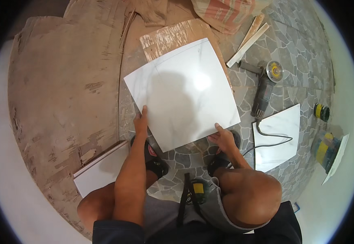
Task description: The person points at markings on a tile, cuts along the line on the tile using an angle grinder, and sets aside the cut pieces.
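Observation:
A large white marble-patterned tile (177,97) lies tilted in front of me, its glossy face up with my shadow and a bright reflection on it. A thin line runs across it near its far edge. My left hand (141,121) grips the tile's left edge, thumb on top. At the near right corner my right hand (222,137) holds the edge, thumb on the face and fingers underneath. Beneath the tile's far side shows a brown board (177,38) with whitish streaks. An angle grinder (262,89) with a metal disc lies right of the tile.
The grinder's cord (272,136) crosses a smaller tile piece (278,142) on the stone-patterned floor (298,73). Worn wooden sheets (67,89) cover the left. Narrow offcut strips (248,44) and a sack (229,14) lie at the back. More white tiles (99,171) rest by my left leg.

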